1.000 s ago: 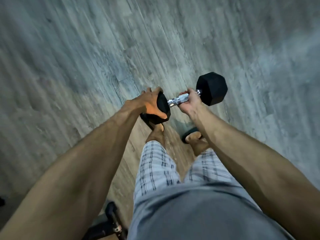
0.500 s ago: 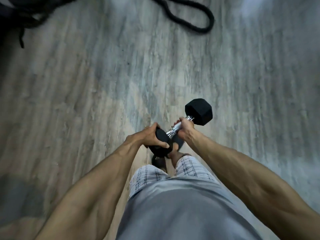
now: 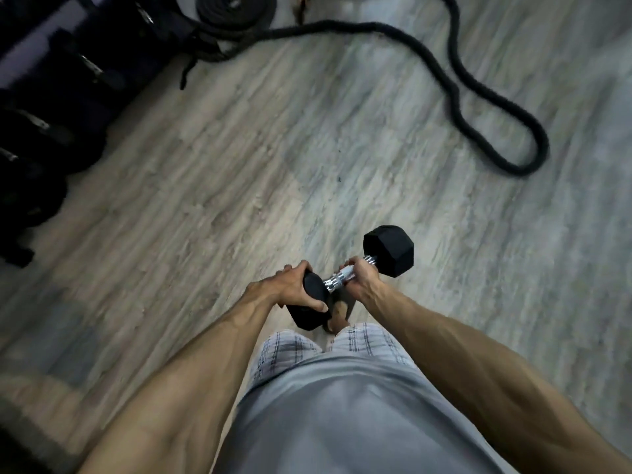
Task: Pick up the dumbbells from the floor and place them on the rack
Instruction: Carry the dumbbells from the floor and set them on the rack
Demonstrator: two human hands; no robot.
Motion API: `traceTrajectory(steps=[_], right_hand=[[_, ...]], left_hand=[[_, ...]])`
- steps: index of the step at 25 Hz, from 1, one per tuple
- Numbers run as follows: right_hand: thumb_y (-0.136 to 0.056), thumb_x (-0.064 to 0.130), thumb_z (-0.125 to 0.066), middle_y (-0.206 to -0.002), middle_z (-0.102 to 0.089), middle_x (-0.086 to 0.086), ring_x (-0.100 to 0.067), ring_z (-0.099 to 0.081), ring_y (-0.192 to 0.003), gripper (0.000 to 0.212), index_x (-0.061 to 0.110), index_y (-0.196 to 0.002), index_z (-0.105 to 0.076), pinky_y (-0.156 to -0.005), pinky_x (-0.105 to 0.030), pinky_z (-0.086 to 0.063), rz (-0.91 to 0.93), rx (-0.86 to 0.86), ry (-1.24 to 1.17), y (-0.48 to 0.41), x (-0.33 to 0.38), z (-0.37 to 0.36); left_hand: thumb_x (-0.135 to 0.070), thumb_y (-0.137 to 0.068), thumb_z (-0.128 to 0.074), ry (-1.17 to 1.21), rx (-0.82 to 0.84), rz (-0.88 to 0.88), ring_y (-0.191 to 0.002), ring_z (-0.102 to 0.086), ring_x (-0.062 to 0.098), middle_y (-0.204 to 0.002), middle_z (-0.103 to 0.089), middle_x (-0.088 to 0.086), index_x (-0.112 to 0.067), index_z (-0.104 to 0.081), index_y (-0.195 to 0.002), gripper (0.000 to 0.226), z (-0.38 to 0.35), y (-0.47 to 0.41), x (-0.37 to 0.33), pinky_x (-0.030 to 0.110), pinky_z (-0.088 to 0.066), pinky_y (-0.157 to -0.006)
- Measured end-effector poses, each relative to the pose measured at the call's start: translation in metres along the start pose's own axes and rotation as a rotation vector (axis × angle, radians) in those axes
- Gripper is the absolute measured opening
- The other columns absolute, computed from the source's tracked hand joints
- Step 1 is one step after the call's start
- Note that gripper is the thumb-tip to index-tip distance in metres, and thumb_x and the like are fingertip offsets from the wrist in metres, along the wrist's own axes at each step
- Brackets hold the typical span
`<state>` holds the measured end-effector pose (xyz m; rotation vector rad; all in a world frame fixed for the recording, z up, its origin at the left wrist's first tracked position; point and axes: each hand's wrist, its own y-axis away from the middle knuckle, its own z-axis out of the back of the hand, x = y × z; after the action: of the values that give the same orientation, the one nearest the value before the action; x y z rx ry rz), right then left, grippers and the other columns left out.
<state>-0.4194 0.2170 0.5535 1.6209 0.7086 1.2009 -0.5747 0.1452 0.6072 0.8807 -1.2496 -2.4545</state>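
Wears a plain grey T-shirt (image 3: 359,415) hanging loose over pale shorts (image 3: 284,350) checked with dark grey lines. Shows bare, veined forearms (image 3: 191,371) and one foot (image 3: 338,313) in a dark sandal (image 3: 343,295).

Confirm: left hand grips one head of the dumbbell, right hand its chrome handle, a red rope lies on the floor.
Not red: the head view shows the rope is black. Left hand, right hand and dumbbell are as stated.

black dumbbell (image 3: 389,251) with chrome handle, plaid shorts (image 3: 290,350), grey wood-grain floor (image 3: 239,148)
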Motion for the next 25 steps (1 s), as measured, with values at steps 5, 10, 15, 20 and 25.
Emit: traceTrajectory(steps=[5,10,15,20,25], right_hand=[[-0.091,-0.006,-0.038,-0.062,-0.041,-0.01,-0.022,-0.043,-0.052,0.028,0.009,-0.067,-0.039,-0.055,-0.035,-0.045,0.005,0.082,0.121,-0.025,0.07,-0.081],[-0.093,-0.004,-0.04,-0.061,-0.043,-0.01,-0.02,-0.045,-0.053,0.028,0.009,-0.068,-0.04,-0.056,-0.036,-0.046,-0.013,0.118,0.247,-0.061,0.124,-0.163],[-0.095,-0.002,-0.04,-0.064,-0.045,-0.009,-0.019,-0.046,-0.055,0.027,0.009,-0.07,-0.041,-0.058,-0.037,-0.047,-0.031,0.126,0.355,-0.098,0.177,-0.269],[-0.098,0.001,-0.04,-0.057,-0.044,-0.006,-0.018,-0.049,-0.043,0.03,0.01,-0.069,-0.04,-0.058,-0.036,-0.047,0.0,0.146,0.332,-0.114,0.221,-0.393],[-0.099,0.004,-0.041,-0.063,-0.041,-0.005,-0.018,-0.047,-0.049,0.03,0.012,-0.07,-0.04,-0.054,-0.034,-0.047,0.043,0.136,0.367,-0.119,0.238,-0.509]], left_hand=[[-0.072,-0.044,-0.079,0.125,-0.068,0.039,-0.102,-0.054,0.023,-0.113,-0.046,0.003,-0.033,-0.036,-0.126,0.1,0.077,-0.036,-0.01,0.045,-0.057,-0.086],[-0.071,-0.047,-0.08,0.236,-0.091,0.07,-0.103,-0.055,0.024,-0.116,-0.046,0.005,-0.031,-0.034,-0.131,0.103,0.142,-0.086,0.0,0.045,-0.056,-0.087],[-0.068,-0.053,-0.081,0.295,-0.103,0.062,-0.105,-0.054,0.024,-0.12,-0.044,0.002,-0.029,-0.032,-0.136,0.105,0.238,-0.149,0.022,0.044,-0.059,-0.079],[-0.076,-0.046,-0.076,0.274,-0.123,0.093,-0.106,-0.053,0.025,-0.121,-0.047,0.005,-0.033,-0.031,-0.133,0.107,0.353,-0.19,0.057,0.046,-0.053,-0.089],[-0.08,-0.04,-0.074,0.291,-0.138,0.115,-0.1,-0.055,0.024,-0.117,-0.047,0.003,-0.034,-0.031,-0.129,0.109,0.452,-0.213,0.103,0.045,-0.056,-0.083]])
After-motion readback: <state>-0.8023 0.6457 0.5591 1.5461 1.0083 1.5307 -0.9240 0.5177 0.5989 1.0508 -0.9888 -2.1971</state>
